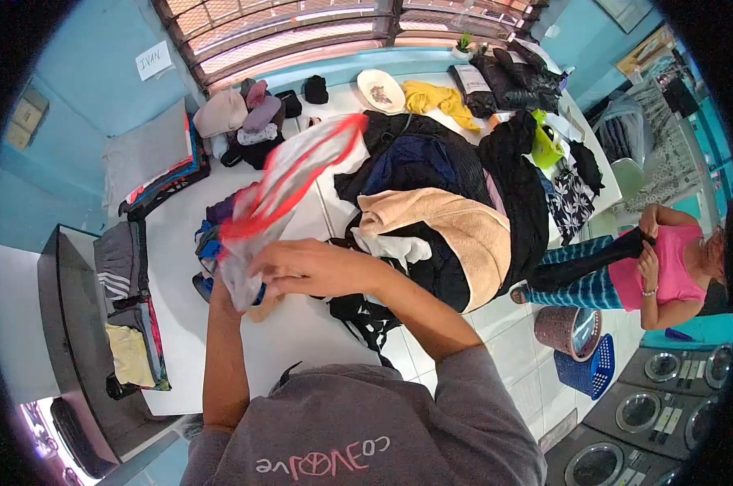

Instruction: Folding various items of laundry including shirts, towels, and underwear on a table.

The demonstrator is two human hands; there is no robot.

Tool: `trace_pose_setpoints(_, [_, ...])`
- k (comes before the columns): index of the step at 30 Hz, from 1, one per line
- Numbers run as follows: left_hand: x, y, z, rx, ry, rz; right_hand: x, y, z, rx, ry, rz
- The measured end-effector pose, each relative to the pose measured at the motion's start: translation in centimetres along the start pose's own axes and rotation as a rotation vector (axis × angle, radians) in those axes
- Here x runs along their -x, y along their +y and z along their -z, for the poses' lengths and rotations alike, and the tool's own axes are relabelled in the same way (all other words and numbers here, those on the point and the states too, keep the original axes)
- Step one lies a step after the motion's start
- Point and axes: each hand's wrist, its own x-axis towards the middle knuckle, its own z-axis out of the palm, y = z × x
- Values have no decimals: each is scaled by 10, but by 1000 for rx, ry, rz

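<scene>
A thin white garment with red trim swings up over the white table, blurred by motion. My right hand grips its lower part, with curled fingers against the cloth. The cloth falls over my left hand and hides its fingers, so its grip is not visible. Under and behind the garment lies a small pile of blue and purple clothes. To the right of my right hand rises a large heap of dark clothes, with a beige towel draped on it.
Folded clothes are stacked at the table's left edge, near rolled clothes. A white bowl and yellow cloth lie toward the window. At right, another person holds black cloth, near baskets and front-loading machines.
</scene>
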Motion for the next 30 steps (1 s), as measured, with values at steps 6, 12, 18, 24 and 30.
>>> trace_pose_setpoints(6, [17,14,79,-1272,517,-72,112,102,11,1094,477,-769])
trace_pose_setpoints(12, [15,-7,73,-1414,227,-232,153,129,-11,1311,439,-800])
trace_pose_setpoints(18, [-1,-55,10,-423,220,345,84,63,-28,26,402,-412])
trace_pose_setpoints(24, [0,-28,21,-695,310,-73,97,109,32,1076,744,-579])
trace_pose_setpoints(30, [-2,-7,54,-1239,451,-475,109,136,62,1244,572,-869])
